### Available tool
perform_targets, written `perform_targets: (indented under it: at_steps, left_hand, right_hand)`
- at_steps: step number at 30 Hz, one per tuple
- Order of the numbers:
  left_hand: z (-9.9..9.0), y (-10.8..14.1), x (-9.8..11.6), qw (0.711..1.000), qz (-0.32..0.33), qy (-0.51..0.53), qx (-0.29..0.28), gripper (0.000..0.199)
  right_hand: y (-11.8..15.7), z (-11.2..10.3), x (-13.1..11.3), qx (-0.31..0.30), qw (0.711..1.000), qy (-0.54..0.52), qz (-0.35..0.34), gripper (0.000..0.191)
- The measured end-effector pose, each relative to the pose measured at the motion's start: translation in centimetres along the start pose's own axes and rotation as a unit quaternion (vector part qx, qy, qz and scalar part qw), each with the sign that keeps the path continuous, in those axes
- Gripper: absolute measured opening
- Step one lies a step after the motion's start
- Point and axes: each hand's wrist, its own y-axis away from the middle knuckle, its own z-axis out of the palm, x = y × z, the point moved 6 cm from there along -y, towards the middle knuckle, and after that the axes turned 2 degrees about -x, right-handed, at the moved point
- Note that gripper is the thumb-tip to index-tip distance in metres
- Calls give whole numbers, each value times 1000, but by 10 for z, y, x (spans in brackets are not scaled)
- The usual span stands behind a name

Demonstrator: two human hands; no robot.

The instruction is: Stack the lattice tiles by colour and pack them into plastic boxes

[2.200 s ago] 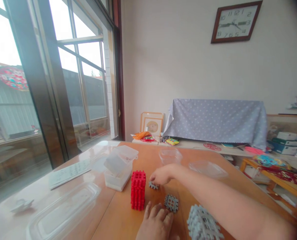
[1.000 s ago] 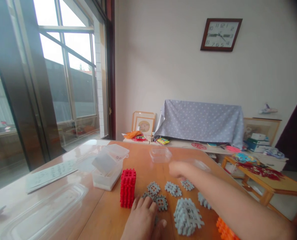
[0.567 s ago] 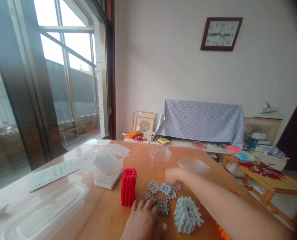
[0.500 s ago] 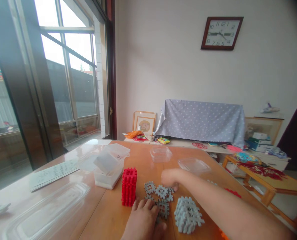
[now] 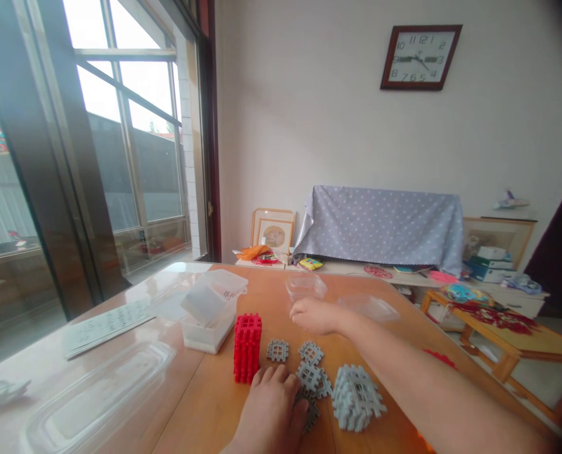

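My left hand lies low over the table, fingers bent loosely downward and thumb apart, beside a stack of red interlocking window blocks. It partly covers the loose grey window blocks to its right. A single grey block lies flat just beyond its fingertips. Farther out, my right hand hovers with curled fingers in front of a clear plastic container; whatever is inside those fingers is hidden. Under my right forearm's left side stands a stack of grey window blocks.
A clear tub with a lid leaning in it stands left of the red stack. Long clear lid, paper sheets and crumpled plastic lie at left. Another clear container is beyond my right arm. Orange and red pieces lie right.
My right hand has moved away from the loose grey blocks, farther out toward the clear container. The loose grey blocks have shifted, one now apart near the red stack. My left hand stays nearly in place.
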Motion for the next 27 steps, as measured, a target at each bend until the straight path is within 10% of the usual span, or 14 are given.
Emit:
perform_targets:
  at_steps: [5, 9, 14, 21, 27]
  left_hand:
    - [1, 3, 6, 999, 17, 39, 32, 23]
    - [4, 5, 9, 989, 35, 132, 59, 35]
    - [6, 6, 14, 981, 63, 172, 68, 51]
    - [-14, -4, 34, 972, 95, 186, 109, 65]
    - [-22, -20, 58, 983, 90, 163, 4, 97]
  right_hand:
    - [61, -31, -9, 125, 987, -102, 4, 40]
    - [127, -32, 7, 299, 871, -389, 35, 47]
    - [182, -4, 36, 435, 749, -496, 54, 55]
    - [190, 27, 62, 420, 737, -522, 89, 74]
    - [187, 41, 75, 348, 737, -561, 144, 92]
